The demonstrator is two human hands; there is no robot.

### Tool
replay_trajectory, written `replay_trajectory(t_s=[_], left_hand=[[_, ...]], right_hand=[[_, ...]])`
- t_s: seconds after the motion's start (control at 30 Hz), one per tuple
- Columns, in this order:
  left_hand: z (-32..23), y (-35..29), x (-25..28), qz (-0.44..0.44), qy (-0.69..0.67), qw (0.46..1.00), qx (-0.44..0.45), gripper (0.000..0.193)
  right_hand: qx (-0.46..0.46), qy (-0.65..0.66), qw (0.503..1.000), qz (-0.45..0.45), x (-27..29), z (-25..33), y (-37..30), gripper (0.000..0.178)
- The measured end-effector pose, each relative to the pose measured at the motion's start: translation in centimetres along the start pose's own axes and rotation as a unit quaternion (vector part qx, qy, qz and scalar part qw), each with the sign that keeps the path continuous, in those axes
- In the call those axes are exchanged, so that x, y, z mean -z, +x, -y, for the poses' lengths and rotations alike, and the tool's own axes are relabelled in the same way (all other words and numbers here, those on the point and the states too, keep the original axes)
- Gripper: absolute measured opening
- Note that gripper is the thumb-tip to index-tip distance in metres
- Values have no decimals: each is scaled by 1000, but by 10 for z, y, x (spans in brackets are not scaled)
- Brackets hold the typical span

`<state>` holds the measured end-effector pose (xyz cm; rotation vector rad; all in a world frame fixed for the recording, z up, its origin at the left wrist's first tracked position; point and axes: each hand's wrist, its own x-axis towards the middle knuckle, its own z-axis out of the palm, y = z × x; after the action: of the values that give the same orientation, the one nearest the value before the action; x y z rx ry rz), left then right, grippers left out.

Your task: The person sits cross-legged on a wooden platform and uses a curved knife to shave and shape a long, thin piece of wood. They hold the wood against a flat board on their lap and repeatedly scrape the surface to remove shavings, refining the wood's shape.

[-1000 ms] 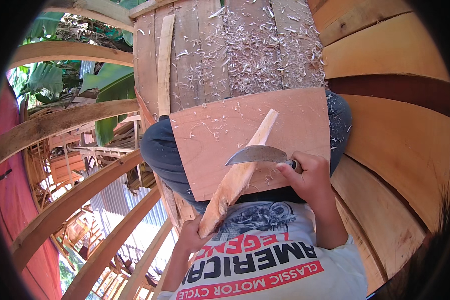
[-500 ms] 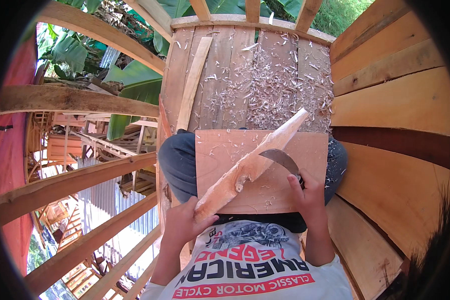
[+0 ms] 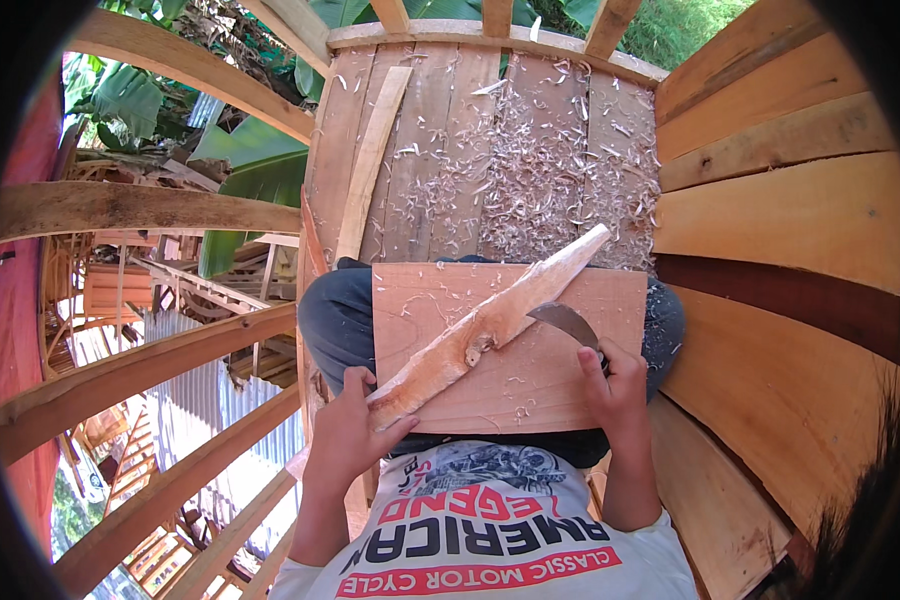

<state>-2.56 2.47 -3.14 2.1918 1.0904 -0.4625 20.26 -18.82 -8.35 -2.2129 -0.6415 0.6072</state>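
Left hand [image 3: 345, 435] gripped the near end of a rough wooden stick [image 3: 490, 325], lying diagonally across a flat board [image 3: 590, 385] on the lap. Right hand [image 3: 615, 390] clenched a curved blade [image 3: 567, 322], edge touching the stick. Shavings [image 3: 530, 170] littered plank floor.

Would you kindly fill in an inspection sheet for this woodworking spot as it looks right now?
Surface: a flat board lies across the person's lap, dusted with a few shavings.
Job's things: a long rough wood piece rests diagonally on the board; a curved knife blade meets its right edge near the middle.
Clutter: wood shavings are scattered thickly over the plank floor ahead; a loose slat lies there too.
Hands: left hand grips the near end of the wood piece; right hand grips the knife handle.
Cables: nothing seen.
Surroundings: curved plank wall on the right, timber beams and green leaves on the left.
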Motion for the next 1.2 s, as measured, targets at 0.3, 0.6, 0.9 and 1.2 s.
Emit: replay_trajectory(t_s=[0.3,0.6,0.9,1.2], left_hand=[[22,-5,7,17,14,999,42,77],[32,-15,12,101,56,992,47,76],[14,-13,5,130,-145,981,-7,60],[-21,-2,-12,136,-243,960,-33,58]], right_hand=[[-20,3,1000,-2,0,-2,1,38],[-6,1,1000,-3,0,0,-1,39],[-20,-5,1000,16,-2,-1,-10,41],[16,26,998,56,-6,7,-20,40]])
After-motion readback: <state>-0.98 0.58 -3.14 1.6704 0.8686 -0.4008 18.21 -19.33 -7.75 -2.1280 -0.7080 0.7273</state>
